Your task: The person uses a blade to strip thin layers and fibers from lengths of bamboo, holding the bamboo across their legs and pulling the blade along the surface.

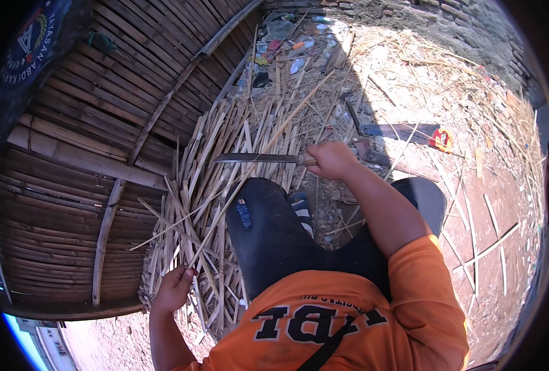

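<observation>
My right hand (333,161) is closed round the handle of a machete (256,158). Its long dark blade points left, above my knee, and crosses in front of a long thin bamboo strip (293,117) or lies against it; I cannot tell which. Low on the left, my left hand (174,289) pinches the near end of that strip, which slants up and away to the right. Many split bamboo strips (215,133) lie in a loose pile beneath it and along my left side.
A slatted bamboo wall (120,117) rises on the left. Beyond my right hand lie a handsaw (404,132) with a red and yellow handle and a block of wood (395,162). Litter (296,46) and straw cover the far ground before a brick wall (435,18). Several strips (487,247) lie at right.
</observation>
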Demonstrator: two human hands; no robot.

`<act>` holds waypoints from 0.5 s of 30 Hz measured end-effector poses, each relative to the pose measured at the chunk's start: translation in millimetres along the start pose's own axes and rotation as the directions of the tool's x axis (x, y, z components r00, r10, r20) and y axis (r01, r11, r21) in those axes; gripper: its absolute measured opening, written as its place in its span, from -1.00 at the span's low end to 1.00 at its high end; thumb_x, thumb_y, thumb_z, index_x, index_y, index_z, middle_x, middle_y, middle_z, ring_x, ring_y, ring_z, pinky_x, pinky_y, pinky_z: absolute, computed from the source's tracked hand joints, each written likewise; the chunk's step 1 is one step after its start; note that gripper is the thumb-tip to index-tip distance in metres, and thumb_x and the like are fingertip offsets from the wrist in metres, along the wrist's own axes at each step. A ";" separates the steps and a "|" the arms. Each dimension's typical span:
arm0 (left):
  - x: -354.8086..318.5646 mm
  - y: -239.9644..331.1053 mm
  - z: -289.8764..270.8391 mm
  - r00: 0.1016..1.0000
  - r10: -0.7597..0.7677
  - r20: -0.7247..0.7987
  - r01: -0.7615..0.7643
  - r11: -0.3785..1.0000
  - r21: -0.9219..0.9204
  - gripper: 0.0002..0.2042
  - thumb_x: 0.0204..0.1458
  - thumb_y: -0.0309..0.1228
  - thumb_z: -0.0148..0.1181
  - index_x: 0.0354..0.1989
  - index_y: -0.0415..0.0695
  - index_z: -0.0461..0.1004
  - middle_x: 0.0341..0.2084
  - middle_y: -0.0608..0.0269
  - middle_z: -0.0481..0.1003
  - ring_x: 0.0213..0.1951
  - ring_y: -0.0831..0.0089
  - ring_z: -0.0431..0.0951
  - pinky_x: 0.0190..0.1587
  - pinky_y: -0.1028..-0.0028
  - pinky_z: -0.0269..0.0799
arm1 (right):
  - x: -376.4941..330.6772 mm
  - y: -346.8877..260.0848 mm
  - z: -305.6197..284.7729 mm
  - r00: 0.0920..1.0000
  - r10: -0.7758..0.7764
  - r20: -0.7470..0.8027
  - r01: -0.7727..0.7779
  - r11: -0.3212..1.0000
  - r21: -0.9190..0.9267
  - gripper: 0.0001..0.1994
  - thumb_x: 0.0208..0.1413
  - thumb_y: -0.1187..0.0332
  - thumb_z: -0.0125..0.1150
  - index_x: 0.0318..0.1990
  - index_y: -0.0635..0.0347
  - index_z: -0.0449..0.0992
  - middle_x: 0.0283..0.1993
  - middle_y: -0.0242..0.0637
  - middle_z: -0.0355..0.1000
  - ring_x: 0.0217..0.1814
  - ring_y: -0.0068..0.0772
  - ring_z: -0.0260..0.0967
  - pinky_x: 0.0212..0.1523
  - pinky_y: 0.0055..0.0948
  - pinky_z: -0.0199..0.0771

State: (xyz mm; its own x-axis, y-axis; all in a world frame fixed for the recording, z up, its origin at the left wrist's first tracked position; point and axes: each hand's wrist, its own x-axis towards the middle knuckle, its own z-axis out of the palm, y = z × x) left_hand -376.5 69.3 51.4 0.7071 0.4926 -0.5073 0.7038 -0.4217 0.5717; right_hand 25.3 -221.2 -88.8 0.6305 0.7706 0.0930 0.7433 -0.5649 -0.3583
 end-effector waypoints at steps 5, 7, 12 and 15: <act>-11.1 -31.8 8.8 0.998 -0.055 -0.023 0.052 0.991 -0.126 -0.58 0.35 -0.02 0.03 -0.15 -0.19 0.54 -0.62 0.47 0.32 -0.55 0.68 0.25 -0.46 0.57 0.19 | -5.3 -29.4 -12.2 0.997 -0.063 -0.054 0.061 0.997 -0.039 -0.63 0.03 0.04 0.35 -0.16 0.08 0.47 -0.31 -0.15 0.57 -0.26 0.01 0.57 -0.27 0.00 0.54; -10.9 -46.8 14.9 1.000 -0.002 -0.016 -0.001 0.988 -0.155 -0.59 0.36 -0.04 0.02 -0.16 -0.20 0.53 -0.62 0.48 0.32 -0.55 0.69 0.25 -0.46 0.57 0.19 | -5.0 -24.9 -13.6 0.992 -0.099 -0.080 0.095 0.994 -0.052 -0.63 0.03 0.05 0.35 -0.16 0.08 0.47 -0.34 -0.14 0.57 -0.28 0.02 0.56 -0.27 -0.01 0.54; -9.4 -52.8 43.7 0.999 0.051 0.010 -0.049 0.988 -0.147 -0.61 0.38 -0.08 -0.02 -0.17 -0.21 0.51 -0.63 0.49 0.32 -0.54 0.70 0.25 -0.47 0.56 0.19 | -9.2 -14.9 -24.9 0.999 -0.046 0.001 0.046 0.990 0.131 -0.66 0.04 0.08 0.33 -0.21 0.13 0.46 -0.36 -0.19 0.55 -0.23 0.00 0.57 -0.22 -0.01 0.54; 1.9 -60.2 57.7 0.998 0.064 0.024 -0.057 0.976 -0.209 -0.61 0.39 -0.09 -0.04 -0.16 -0.21 0.51 -0.63 0.47 0.33 -0.55 0.68 0.27 -0.46 0.54 0.21 | -11.6 -24.4 -24.4 0.998 -0.063 -0.013 0.064 0.996 0.061 -0.64 0.01 0.08 0.36 -0.21 0.13 0.44 -0.40 -0.16 0.54 -0.26 0.04 0.56 -0.24 0.00 0.53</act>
State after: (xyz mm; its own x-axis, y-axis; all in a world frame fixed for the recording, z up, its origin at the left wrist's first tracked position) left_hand -413.7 51.6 -21.2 0.7520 0.4461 -0.4853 0.6325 -0.2807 0.7219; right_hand 5.2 -223.6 -58.5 0.5852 0.8008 0.1274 0.7670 -0.4957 -0.4074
